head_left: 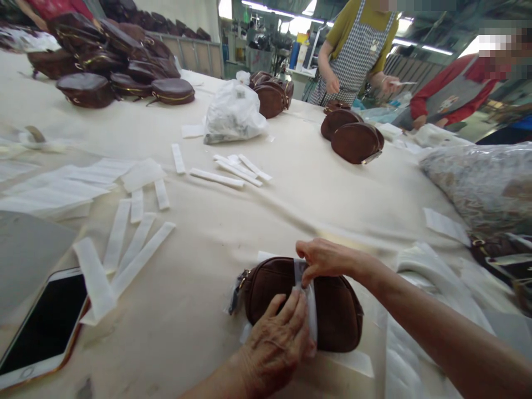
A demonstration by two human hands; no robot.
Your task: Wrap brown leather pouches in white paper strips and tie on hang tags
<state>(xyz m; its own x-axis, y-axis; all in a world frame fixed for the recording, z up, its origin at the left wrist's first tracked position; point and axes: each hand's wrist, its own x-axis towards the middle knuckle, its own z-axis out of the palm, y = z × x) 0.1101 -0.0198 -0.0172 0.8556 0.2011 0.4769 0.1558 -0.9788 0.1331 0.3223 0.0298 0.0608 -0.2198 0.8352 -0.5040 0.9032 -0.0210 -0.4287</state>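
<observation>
A dark brown oval bag [338, 313] lies on the table before me, a metal clasp and a plastic-wrapped bit at its left end. Across its middle runs a translucent whitish strip [311, 318]. My left hand [276, 343] rests on the bag from below, fingers stretched flat over the strip and thumb apart. From the right reaches my right hand [322, 260], its fingers curled closed at the strip's upper part near the bag's top edge. White paper [353, 363] shows from under the bag. What lies beneath my left palm is hidden.
White strips [135, 244] and a smartphone [44, 327] lie at left. Brown bags [85, 90] are piled far left; others [357, 143] stand at back right. A white plastic bag [235, 111] sits mid-table. A large clear bag [486, 183] bulges at right. Two co-workers [353, 50] stand across.
</observation>
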